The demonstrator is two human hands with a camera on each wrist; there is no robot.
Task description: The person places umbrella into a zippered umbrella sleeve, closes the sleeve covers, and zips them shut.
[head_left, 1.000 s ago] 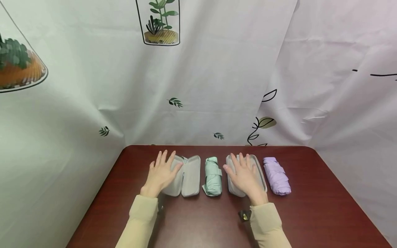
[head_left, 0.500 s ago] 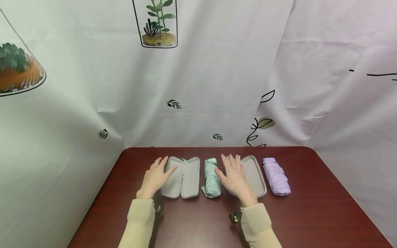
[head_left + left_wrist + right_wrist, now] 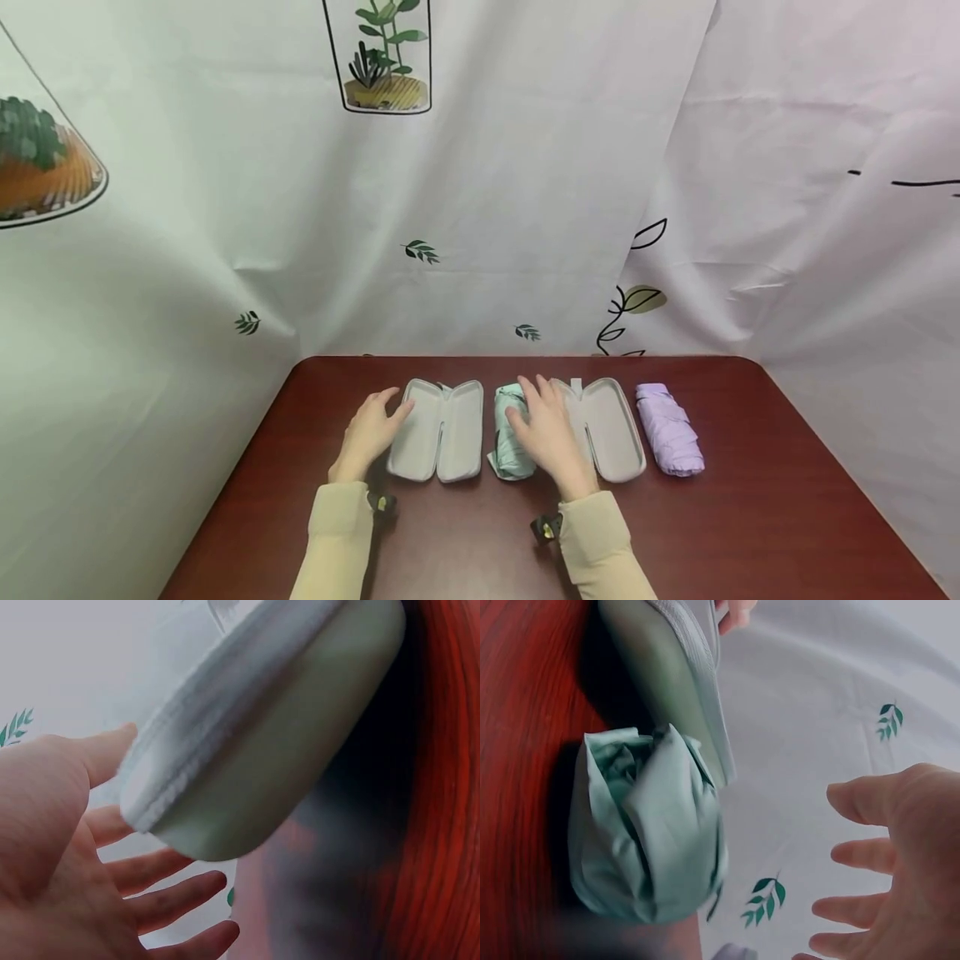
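Observation:
Two grey zip cases lie open on the dark red table (image 3: 750, 500). My left hand (image 3: 371, 429) lies open beside the left case (image 3: 442, 429), thumb at its left rim; the left wrist view shows spread fingers (image 3: 180, 889) by the case's end (image 3: 262, 727). My right hand (image 3: 543, 427), fingers straight, is over the mint green folded umbrella (image 3: 510, 446) and covers the left half of the right case (image 3: 611, 429). In the right wrist view the open right hand (image 3: 885, 870) hovers apart from the green umbrella (image 3: 649, 825). A lilac folded umbrella (image 3: 670, 429) lies at the right end.
The things lie in a row near the table's far edge. A white printed curtain (image 3: 487, 208) hangs close behind and round both sides. Bare tabletop stretches in front of the row and to the right of the lilac umbrella.
My right hand moved left, off the right case and over the green umbrella. My left hand slid left from the left case's inside to its outer rim.

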